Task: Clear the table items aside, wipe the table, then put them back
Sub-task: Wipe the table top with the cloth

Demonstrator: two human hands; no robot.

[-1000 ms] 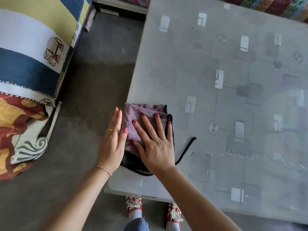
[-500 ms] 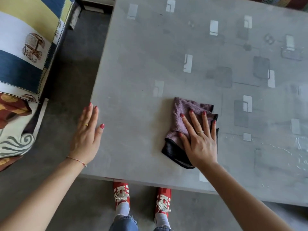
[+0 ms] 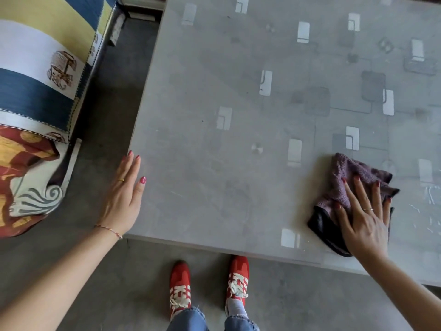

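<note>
You're wiping now, and this is the middle step of the job as I read it: the table [image 3: 238, 103] is showing no loose items on the part in view, so the clearing looks done and the putting back has not begun.

Your right hand [image 3: 365, 218] is lying flat on the cloth [image 3: 343, 185], fingers straight and spread, pressing it down rather than curling round it. The purple cloth is bunched, with a dark underside showing, and it's sitting close to the table's near edge, well over toward the right side.

Your left hand [image 3: 124, 199] is resting open at the near left corner of the table, fingers straight and together, thumb on the top, holding nothing. It looks like you're bracing yourself there.

To the right of the cloth, toward the right edge, there are pale streaks [image 3: 429, 194] glinting on the surface, possibly wet marks, though I can't say for sure. So the next stroke probably calls for steady flat pressure across that patch, then passes further back over the far half, which I'm judging hasn't been covered.

As for containers, there are none in view, on the table or on the floor, and the set-aside items aren't showing either. A patterned cushion [image 3: 35, 80] is lying off the table's left edge, and your red shoes [image 3: 181, 290] are standing just below the near edge.
</note>
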